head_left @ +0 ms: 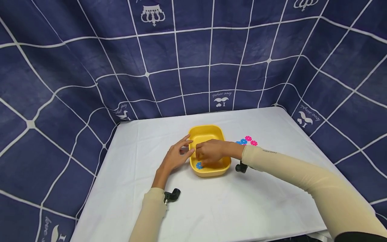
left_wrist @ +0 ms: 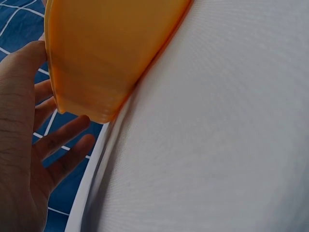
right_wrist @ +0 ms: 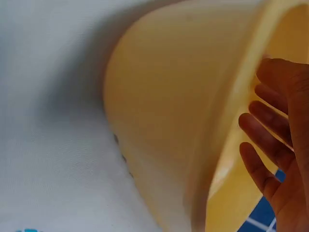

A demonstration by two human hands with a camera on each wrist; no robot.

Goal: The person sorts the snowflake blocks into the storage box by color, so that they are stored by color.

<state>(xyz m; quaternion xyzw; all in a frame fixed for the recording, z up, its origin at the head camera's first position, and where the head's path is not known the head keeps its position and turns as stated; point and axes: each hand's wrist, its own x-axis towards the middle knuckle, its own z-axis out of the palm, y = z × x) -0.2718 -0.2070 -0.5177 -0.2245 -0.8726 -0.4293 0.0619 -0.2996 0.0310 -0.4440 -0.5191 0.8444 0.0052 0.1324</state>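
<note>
A yellow rectangular plastic basin (head_left: pixel 210 174) stands on the white-covered table. My left hand (head_left: pixel 175 155) is at its left side, thumb and fingertips right at the rim, the fingers spread and only slightly bent. In the left wrist view, the thumb overlaps the edge of the basin (left_wrist: pixel 106 53). From the right, my right hand (head_left: pixel 210 150) reaches down inside the basin, fingers loosely bent. Beside its thumb, on the basin floor, lies a blue flower-shaped piece (head_left: pixel 199 165). The right wrist view shows spread fingers (right_wrist: pixel 263 130) with no piece between them; part of the thumb side is hidden.
Right of the basin, behind my right wrist, lie several blue (head_left: pixel 243 141) and pink flower-shaped pieces (head_left: pixel 248 138). White cloth (head_left: pixel 193 205) covers the table. A dark blue curtain with white lines (head_left: pixel 193 77) hangs around its back and sides.
</note>
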